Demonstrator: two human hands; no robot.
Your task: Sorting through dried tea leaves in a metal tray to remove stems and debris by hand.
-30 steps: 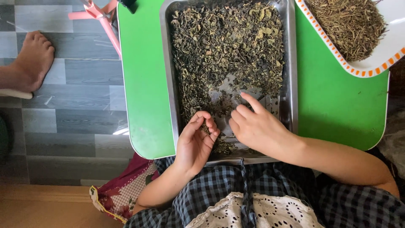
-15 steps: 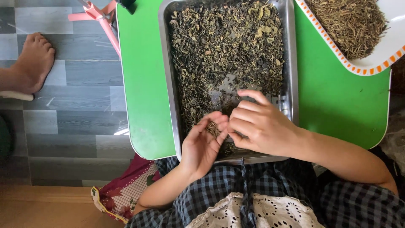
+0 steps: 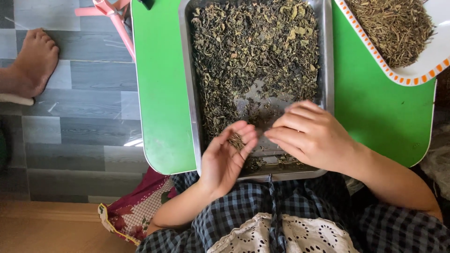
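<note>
Seen from the head camera, the left hand (image 3: 225, 157) is cupped palm-up over the near edge of a metal tray (image 3: 187, 93), its fingers (image 3: 246, 136) curled loosely upward around a small clump of dried leaves (image 3: 236, 140) resting against the fingertips. The right hand (image 3: 311, 133) lies palm-down just at 3 o'clock of it, fingers stretched toward 9 o'clock and close together, their tips almost meeting the left fingertips; whether they pinch any leaf cannot be told, since the undersides are hidden. The clump sits between the two hands, nearer the left, too small to give it a clear long axis. The main bed of dried leaves (image 3: 255, 51) fills the tray toward 12 o'clock, with a bare patch of metal just beyond the fingers. The tray's long axis runs 12 to 6 on a green worktop (image 3: 159, 93). At 1 o'clock a white bowl with an orange-dashed rim (image 3: 398, 77) holds paler stems and is cut off by the frame. At 9 o'clock, well apart, another person's bare foot (image 3: 33, 65) rests on the grey floor. The tray's near rim is partly covered by both hands.
</note>
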